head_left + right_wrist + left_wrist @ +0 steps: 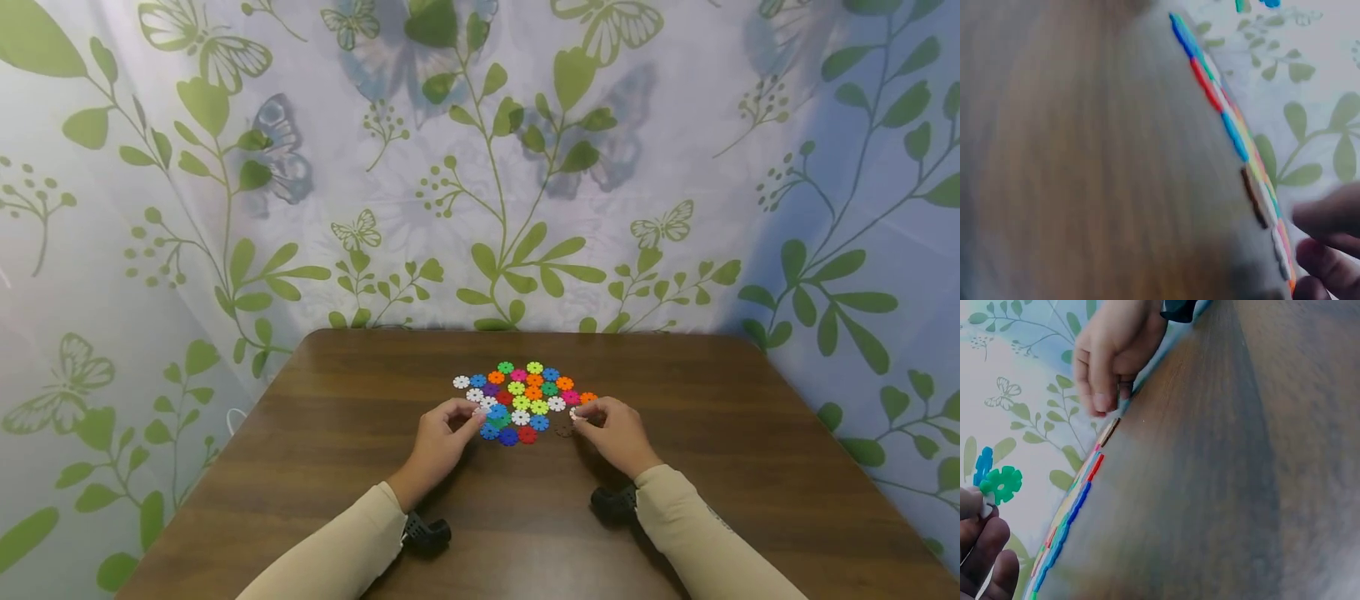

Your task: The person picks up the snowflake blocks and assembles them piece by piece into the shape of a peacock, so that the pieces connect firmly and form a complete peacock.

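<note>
In the head view many small flower-shaped plastic discs in several colours lie flat in a patch on the brown table. My left hand [442,437] is at the patch's left side. Between its thumb and fingers it pinches a joined cluster of discs; the left wrist view shows a green disc [1002,485], a blue disc [984,466] and a white disc [987,505] in it, raised above the table. My right hand [617,432] reaches to the right edge, fingertips right at a flat white disc [1281,253]. Beside that lies a brown disc [563,428].
The wooden table [510,517] runs back to a hanging cloth [420,250] printed with leaves and butterflies. Black wrist devices sit below both hands, one at the left wrist [426,533] and one at the right [615,505]. A red disc [528,435] lies at the patch's near edge.
</note>
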### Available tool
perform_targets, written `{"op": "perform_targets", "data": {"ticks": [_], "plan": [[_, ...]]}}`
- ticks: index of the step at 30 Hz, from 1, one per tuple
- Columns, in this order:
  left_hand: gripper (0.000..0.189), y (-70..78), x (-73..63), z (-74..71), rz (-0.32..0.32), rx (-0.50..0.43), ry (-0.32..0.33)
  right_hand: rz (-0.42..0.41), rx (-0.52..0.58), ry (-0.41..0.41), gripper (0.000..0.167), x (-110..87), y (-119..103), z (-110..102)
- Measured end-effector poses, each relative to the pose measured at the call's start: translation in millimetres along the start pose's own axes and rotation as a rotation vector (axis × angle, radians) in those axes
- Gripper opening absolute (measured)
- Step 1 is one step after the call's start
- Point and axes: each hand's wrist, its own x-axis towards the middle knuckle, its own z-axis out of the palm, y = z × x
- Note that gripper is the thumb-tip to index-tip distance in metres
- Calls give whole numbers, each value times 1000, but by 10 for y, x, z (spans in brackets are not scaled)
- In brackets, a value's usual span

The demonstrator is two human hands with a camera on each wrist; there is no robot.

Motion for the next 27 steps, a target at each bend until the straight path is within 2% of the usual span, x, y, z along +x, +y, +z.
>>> {"op": "perform_targets", "data": {"ticks": [2, 6, 10, 15, 22, 27], "plan": [[15, 2, 0, -9, -6, 22, 0, -19, -50, -53, 11, -1, 41, -9], [15, 5, -2, -9, -9, 52, -21, -136, -86, -145, 14, -5, 49, 20], [15, 1, 2, -3, -9, 64, -33, -226, -105, -187, 13, -9, 32, 54], [15, 4, -11, 2, -14, 74, -51, -248, -131, -183, 12, -13, 27, 61], [17, -12, -15, 23, -14, 80, -93, -202, -105, -130, 20, -45, 2, 33], [16, -1, -15, 5, -16, 87, -95, -253, -61, -70, 18, -18, -65, 53]]}}
